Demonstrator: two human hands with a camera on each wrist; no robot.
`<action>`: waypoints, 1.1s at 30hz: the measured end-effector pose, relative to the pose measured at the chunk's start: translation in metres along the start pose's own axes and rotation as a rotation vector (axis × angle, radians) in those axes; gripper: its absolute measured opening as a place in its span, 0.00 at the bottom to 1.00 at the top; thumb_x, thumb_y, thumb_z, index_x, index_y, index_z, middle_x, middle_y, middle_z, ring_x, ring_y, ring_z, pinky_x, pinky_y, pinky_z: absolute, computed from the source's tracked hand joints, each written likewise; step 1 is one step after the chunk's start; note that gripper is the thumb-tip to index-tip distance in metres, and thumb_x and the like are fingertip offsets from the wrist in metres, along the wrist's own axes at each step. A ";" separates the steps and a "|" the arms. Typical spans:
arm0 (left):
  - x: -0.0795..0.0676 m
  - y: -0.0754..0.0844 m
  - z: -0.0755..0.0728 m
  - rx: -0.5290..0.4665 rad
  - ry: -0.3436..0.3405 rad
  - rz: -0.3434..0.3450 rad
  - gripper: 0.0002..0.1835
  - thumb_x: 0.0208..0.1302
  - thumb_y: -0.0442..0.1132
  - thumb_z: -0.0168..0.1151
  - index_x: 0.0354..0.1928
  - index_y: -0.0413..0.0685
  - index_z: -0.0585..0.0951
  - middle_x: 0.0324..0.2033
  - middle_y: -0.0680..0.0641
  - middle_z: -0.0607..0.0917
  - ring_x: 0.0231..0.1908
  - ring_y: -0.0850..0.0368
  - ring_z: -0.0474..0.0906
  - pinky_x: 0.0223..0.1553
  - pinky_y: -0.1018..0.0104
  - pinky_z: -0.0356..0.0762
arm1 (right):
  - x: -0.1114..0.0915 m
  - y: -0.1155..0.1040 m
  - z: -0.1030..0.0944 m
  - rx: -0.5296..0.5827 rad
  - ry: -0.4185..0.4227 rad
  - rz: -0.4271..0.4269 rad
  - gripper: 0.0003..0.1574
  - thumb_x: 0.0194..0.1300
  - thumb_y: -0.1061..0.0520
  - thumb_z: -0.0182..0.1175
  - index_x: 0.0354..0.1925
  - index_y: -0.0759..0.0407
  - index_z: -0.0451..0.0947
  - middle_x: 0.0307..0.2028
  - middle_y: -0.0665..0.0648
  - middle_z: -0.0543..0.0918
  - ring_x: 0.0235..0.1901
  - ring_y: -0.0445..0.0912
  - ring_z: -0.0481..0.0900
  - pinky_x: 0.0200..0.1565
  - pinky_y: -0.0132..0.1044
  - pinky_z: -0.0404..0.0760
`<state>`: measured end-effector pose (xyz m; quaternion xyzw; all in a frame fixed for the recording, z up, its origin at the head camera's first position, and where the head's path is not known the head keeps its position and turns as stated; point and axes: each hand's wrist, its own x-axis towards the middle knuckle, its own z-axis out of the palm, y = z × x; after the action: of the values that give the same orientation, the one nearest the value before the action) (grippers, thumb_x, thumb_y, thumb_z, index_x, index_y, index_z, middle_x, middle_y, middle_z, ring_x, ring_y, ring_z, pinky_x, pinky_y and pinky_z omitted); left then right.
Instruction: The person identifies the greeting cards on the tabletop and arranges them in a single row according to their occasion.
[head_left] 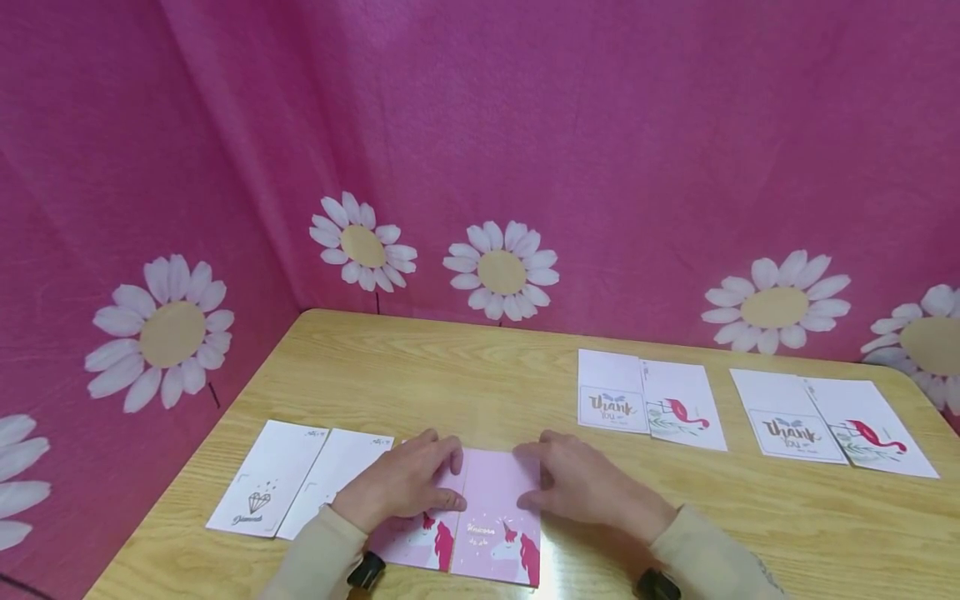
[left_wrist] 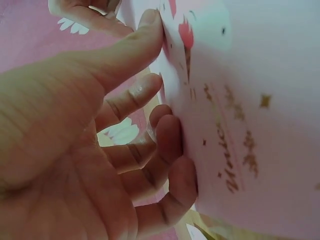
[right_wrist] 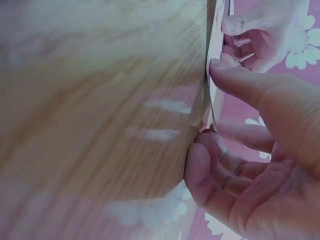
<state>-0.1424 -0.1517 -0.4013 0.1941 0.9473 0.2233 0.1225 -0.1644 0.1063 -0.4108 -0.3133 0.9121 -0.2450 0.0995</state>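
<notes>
Two pink unicorn cards lie side by side at the front of the table. The fingertips of my left hand (head_left: 408,479) rest on the left card (head_left: 420,550), near the seam between the two, and the hand covers its upper part. My right hand (head_left: 581,479) is at the outer edge of the right card (head_left: 491,492). Its thumb (right_wrist: 232,77) lies on that card's margin, while the other fingertips touch the table by the edge. Gold lettering and part of a unicorn's head show close up beside the fingers in the left wrist view.
White cards with a diamond print (head_left: 258,475) lie to the left, partly behind my left arm. Two pairs, each a thank-you card (head_left: 611,396) and a flamingo card (head_left: 678,400), sit at the back right of the wooden table (head_left: 450,375). A pink flowered curtain (head_left: 525,125) hangs behind.
</notes>
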 end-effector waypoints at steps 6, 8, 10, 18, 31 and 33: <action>0.000 0.002 -0.002 -0.023 -0.012 -0.009 0.20 0.54 0.48 0.79 0.39 0.54 0.76 0.36 0.51 0.73 0.35 0.55 0.69 0.36 0.59 0.70 | -0.002 -0.001 -0.001 -0.009 0.013 0.029 0.33 0.55 0.49 0.78 0.58 0.56 0.82 0.36 0.52 0.74 0.32 0.42 0.71 0.30 0.31 0.73; -0.001 0.003 -0.003 -0.029 -0.017 -0.005 0.19 0.55 0.48 0.78 0.39 0.54 0.76 0.36 0.51 0.73 0.35 0.56 0.69 0.36 0.60 0.69 | -0.003 -0.001 -0.001 -0.027 0.022 0.025 0.33 0.55 0.49 0.78 0.58 0.56 0.82 0.37 0.53 0.73 0.34 0.43 0.70 0.31 0.31 0.73; -0.001 0.003 -0.003 -0.035 -0.021 0.003 0.18 0.55 0.46 0.78 0.39 0.54 0.76 0.36 0.51 0.73 0.35 0.56 0.69 0.36 0.62 0.69 | -0.003 -0.001 -0.001 -0.043 0.028 0.016 0.33 0.56 0.48 0.77 0.58 0.55 0.82 0.39 0.53 0.73 0.35 0.43 0.69 0.33 0.32 0.72; 0.000 0.003 -0.002 -0.016 -0.032 0.009 0.17 0.56 0.47 0.77 0.39 0.56 0.77 0.35 0.53 0.73 0.33 0.59 0.69 0.35 0.65 0.68 | -0.004 0.000 -0.002 -0.058 0.011 0.013 0.34 0.58 0.45 0.75 0.60 0.53 0.81 0.44 0.56 0.75 0.38 0.44 0.68 0.36 0.35 0.73; 0.010 0.001 -0.010 -0.045 0.042 0.071 0.13 0.64 0.48 0.71 0.45 0.53 0.80 0.38 0.52 0.78 0.39 0.60 0.73 0.42 0.64 0.76 | -0.003 0.013 -0.004 0.010 0.017 -0.018 0.34 0.61 0.45 0.73 0.62 0.54 0.80 0.42 0.50 0.77 0.37 0.40 0.71 0.40 0.34 0.77; 0.016 0.002 -0.013 -0.073 0.073 0.095 0.14 0.66 0.48 0.70 0.48 0.52 0.80 0.42 0.51 0.80 0.43 0.59 0.77 0.46 0.61 0.79 | -0.004 0.018 -0.005 0.006 0.040 -0.043 0.32 0.61 0.45 0.72 0.61 0.55 0.81 0.43 0.50 0.79 0.39 0.39 0.74 0.41 0.34 0.80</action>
<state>-0.1599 -0.1483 -0.3919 0.2261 0.9320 0.2704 0.0841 -0.1724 0.1232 -0.4150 -0.3274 0.9063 -0.2559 0.0768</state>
